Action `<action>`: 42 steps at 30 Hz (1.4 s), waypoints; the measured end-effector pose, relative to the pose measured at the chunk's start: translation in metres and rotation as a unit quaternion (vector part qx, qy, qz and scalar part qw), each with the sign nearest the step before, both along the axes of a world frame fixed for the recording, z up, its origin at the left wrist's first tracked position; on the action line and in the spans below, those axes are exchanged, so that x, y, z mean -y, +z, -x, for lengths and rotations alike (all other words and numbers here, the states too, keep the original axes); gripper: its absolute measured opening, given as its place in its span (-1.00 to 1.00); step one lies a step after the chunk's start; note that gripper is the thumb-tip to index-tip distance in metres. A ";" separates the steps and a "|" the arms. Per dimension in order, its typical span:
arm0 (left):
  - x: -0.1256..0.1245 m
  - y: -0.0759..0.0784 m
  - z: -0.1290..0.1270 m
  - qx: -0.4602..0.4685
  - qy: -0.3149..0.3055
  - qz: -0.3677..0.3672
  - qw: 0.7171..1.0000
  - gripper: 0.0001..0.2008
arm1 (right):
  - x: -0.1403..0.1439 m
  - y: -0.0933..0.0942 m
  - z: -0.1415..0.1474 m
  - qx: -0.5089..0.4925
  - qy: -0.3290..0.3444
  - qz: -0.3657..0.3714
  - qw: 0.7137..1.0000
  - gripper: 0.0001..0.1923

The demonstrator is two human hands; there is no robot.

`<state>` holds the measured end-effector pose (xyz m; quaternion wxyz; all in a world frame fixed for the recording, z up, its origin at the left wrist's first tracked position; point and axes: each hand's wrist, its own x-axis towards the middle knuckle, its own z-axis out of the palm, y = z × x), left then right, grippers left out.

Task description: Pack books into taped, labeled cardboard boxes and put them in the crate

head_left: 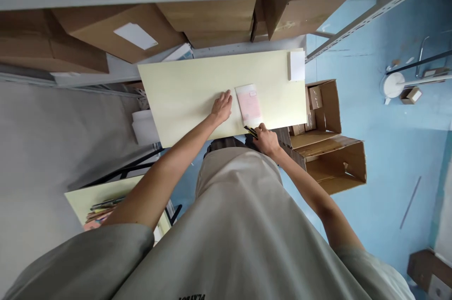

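A pale yellow counter (190,93) stands in front of the person, and its top is almost bare. The floor (384,149) on the right side is light blue, and on the left side there is a grey wall (42,149). Behind the counter a grey shelf (116,71) carries brown cardboard boxes (116,31); I count about four of them, close together. Two more open cardboard boxes (328,149) stand on the floor just beside the right end of the counter.

On the counter there are two things. One flat pink and white packet (249,104) lies near the front edge, and one small white block (296,65) lies at the far right corner, well apart from the packet.

The left hand (222,107) rests flat on the counter with the fingers gently spread, just beside the left edge of the packet. The right hand (266,139) is at the front edge of the counter, closed around one thin dark tool (250,131), and the tip of the tool is close to the near corner of the packet.

A second yellow counter (106,194) is at the lower left, with a bundle of pencils (102,209) on it; their number I cannot tell.
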<state>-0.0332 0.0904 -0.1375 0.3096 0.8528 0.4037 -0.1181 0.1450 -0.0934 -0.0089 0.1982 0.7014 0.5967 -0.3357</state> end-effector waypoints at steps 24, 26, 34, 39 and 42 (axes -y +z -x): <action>-0.141 0.309 -0.162 0.263 0.028 -0.281 0.922 -0.57 | -0.332 0.184 -0.201 0.001 -0.028 -0.463 0.886 -0.63; -0.136 0.301 -0.157 0.256 0.036 -0.273 0.927 -0.58 | -0.347 0.176 -0.204 -0.007 -0.016 -0.455 0.890 -0.63; -0.060 0.153 -0.102 0.092 0.174 -0.044 0.979 -0.61 | -0.304 0.142 -0.200 -0.025 0.022 -0.561 0.827 -0.53; 0.021 0.073 -0.063 -0.026 0.276 0.102 0.955 -0.69 | -0.194 0.061 -0.154 -0.216 -0.016 -0.325 0.920 -0.57; 0.051 0.051 -0.057 -0.038 0.305 0.135 0.942 -0.70 | -0.137 -0.004 -0.129 -0.262 -0.077 -0.124 0.954 -0.66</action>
